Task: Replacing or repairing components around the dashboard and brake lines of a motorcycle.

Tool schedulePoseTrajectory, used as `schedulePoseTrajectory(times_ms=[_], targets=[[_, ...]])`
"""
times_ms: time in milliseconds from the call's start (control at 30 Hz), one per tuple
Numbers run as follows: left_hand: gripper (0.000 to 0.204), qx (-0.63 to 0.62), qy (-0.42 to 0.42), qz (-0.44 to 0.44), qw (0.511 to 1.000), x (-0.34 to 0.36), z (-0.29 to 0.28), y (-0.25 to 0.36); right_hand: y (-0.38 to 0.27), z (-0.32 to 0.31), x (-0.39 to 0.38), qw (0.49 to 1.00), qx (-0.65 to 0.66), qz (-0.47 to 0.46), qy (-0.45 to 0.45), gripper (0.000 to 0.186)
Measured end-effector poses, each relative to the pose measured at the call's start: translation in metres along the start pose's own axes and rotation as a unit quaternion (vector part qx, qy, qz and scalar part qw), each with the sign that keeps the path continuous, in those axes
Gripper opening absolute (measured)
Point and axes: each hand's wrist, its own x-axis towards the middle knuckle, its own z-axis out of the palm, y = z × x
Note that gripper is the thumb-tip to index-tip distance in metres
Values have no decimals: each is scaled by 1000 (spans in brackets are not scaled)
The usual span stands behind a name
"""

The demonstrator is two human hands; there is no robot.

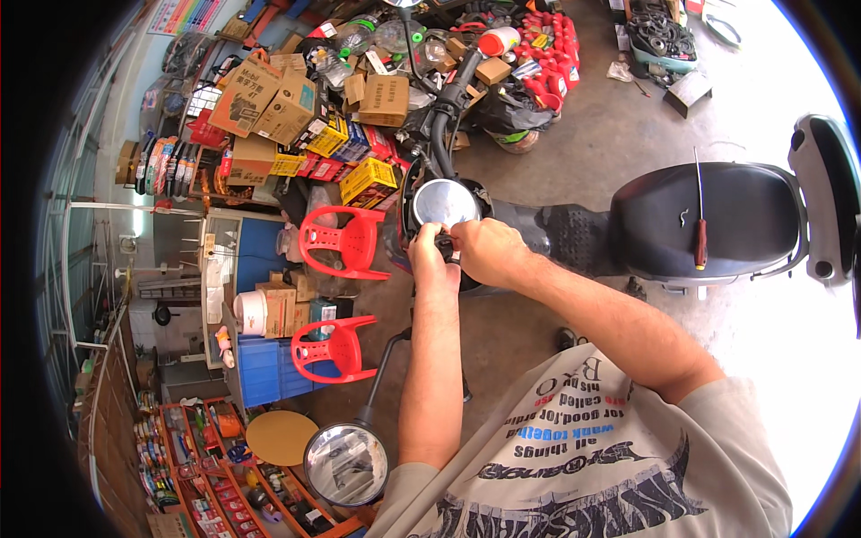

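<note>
My left hand and my right hand meet at the near edge of a round, silver-rimmed glass face, which looks like a dial or lamp on the front of a motor scooter. Both hands have their fingers curled and pressed together. What they grip is small and mostly hidden behind the fingers; a bit of dark material shows between them. On the black scooter seat, to the right, lies a screwdriver with a brown-red handle. Beside it is a small bent piece of metal.
The handlebar rises beyond the dial, and a round mirror stands out at lower left. Two red plastic chairs are to the left. Cardboard boxes and red bottles are heaped behind. Shelves of goods line the lower left.
</note>
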Motion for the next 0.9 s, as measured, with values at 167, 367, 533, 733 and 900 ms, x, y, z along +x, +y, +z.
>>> schedulePoseTrajectory(times_ms=[167,367,533,733,900], targets=[[11,-7,22,-5,1000,1,3,0,0,0,2,999,-30,-17,-7,31],[11,12,-19,-5,1000,1,-6,2,-1,8,4,1000,-29,-11,5,33],[11,10,-14,4,1000,4,-5,1,2,12,6,999,-27,-20,19,32],[10,9,14,12,1000,1,2,-1,1,19,8,999,7,11,47,18],[9,11,31,17,999,0,6,-1,3,19,7,997,-36,-24,67,19]])
